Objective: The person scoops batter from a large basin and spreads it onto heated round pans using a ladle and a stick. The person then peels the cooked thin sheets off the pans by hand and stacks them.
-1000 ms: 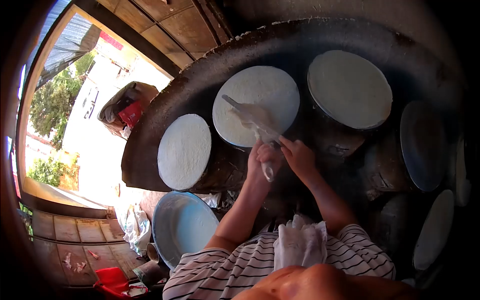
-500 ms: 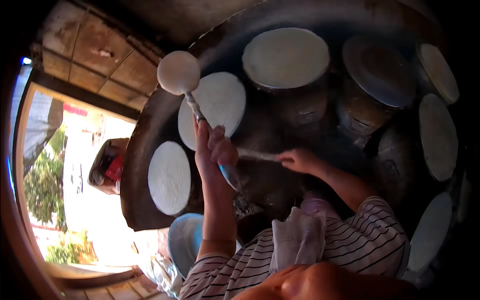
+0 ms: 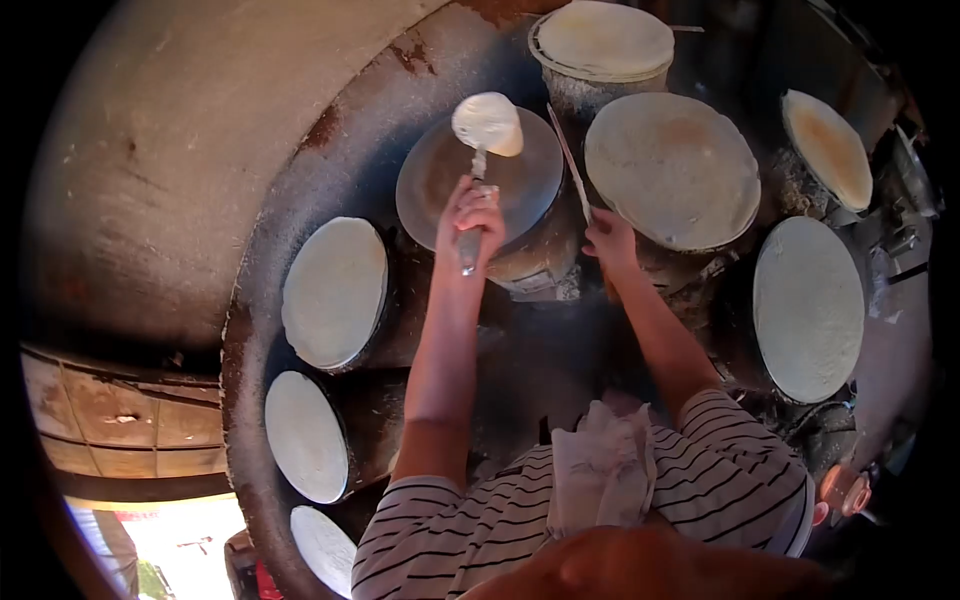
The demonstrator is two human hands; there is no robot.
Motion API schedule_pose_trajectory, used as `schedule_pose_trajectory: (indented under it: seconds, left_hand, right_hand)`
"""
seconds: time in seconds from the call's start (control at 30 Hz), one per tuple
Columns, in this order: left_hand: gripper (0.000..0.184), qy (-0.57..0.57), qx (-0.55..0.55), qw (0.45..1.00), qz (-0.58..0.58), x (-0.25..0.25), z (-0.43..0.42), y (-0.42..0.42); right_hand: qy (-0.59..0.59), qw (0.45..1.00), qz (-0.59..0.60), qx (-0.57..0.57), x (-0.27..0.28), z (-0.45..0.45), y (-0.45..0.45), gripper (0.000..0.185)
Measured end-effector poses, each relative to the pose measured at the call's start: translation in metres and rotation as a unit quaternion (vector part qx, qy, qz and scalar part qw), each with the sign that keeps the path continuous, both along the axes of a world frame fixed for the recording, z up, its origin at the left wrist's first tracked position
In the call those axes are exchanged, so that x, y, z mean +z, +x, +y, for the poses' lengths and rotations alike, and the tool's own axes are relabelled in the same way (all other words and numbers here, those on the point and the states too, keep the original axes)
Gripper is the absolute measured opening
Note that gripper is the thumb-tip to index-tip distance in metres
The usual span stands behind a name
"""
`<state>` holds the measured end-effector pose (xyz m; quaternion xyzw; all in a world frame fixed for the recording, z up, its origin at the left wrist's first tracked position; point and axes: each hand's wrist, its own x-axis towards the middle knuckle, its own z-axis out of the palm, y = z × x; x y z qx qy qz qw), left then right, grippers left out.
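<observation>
My left hand (image 3: 470, 225) is wrapped round the metal handle of a ladle (image 3: 488, 124). The ladle's head is coated in pale batter and sits over a dark round griddle plate (image 3: 425, 185) with no flatbread on it. My right hand (image 3: 610, 243) grips a long thin flat stick (image 3: 568, 160), which points up and away between that plate and the one to its right. On the right-hand plate lies a large thin flatbread (image 3: 672, 165), browned in patches. Whether the ladle touches the plate I cannot tell.
More griddles with pale flatbreads stand all round me: left (image 3: 335, 292), lower left (image 3: 306, 437), far side (image 3: 605, 42) and right (image 3: 808, 310). A browned flatbread (image 3: 828, 150) lies tilted at the upper right. A curved counter rim (image 3: 240, 330) bounds the left.
My view has swung right, away from the bright opening. The ladle has come over the bare griddle plate. The stick in my right hand has turned from pointing left to pointing away from me.
</observation>
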<state>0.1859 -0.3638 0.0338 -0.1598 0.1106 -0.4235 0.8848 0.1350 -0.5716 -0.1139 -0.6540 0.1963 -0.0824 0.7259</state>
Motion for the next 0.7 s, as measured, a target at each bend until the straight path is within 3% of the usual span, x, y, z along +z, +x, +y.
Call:
schedule_pose_trajectory:
  seconds: [0.1,0.17,0.27,0.3,0.33,0.37,0.43,0.5,0.6,0.67,0.7]
  left_hand:
    - [0.032,0.085,-0.005,0.996,-0.026,-0.043,-0.027,0.042]
    - [0.033,0.160,-0.020,0.987,-0.014,-0.058,-0.034,0.059]
    - [0.032,0.205,-0.074,0.976,-0.019,-0.057,-0.033,0.087]
    - [0.027,0.174,-0.098,0.979,-0.027,-0.064,-0.027,0.101]
    - [0.022,0.220,-0.085,0.970,-0.050,-0.065,-0.030,0.117]
    - [0.017,0.268,-0.065,0.959,-0.069,-0.069,-0.028,0.129]
    - [0.013,0.351,-0.045,0.932,-0.083,-0.071,-0.002,0.141]
    - [0.023,0.431,-0.040,0.885,-0.170,-0.072,0.009,0.154]
    - [0.044,0.554,-0.007,0.804,-0.217,-0.065,0.010,0.150]
    - [0.050,0.647,0.015,0.712,-0.272,-0.073,0.010,0.157]
    - [0.056,0.653,0.027,0.692,-0.306,-0.082,0.019,0.163]
  right_hand:
    - [0.069,0.997,-0.009,0.025,-0.040,0.003,0.017,0.044]
    - [0.079,0.996,0.041,0.000,-0.014,0.017,0.006,0.044]
    - [-0.048,0.995,-0.032,-0.078,-0.021,0.041,0.035,0.043]
    - [-0.129,0.986,-0.081,-0.066,-0.018,0.044,0.054,0.044]
    - [-0.212,0.968,-0.125,-0.053,-0.014,0.044,0.070,0.044]
    - [-0.205,0.970,-0.124,-0.050,-0.002,0.041,0.072,0.047]
    - [-0.339,0.934,-0.102,-0.049,0.017,0.031,0.051,0.047]
    - [-0.393,0.919,-0.026,-0.012,0.017,0.041,0.032,0.044]
    - [-0.384,0.922,-0.050,-0.006,0.009,0.077,0.069,0.040]
    - [-0.461,0.885,-0.069,-0.010,0.011,0.071,0.094,0.039]
    - [-0.486,0.871,-0.071,-0.020,0.013,0.060,0.094,0.040]
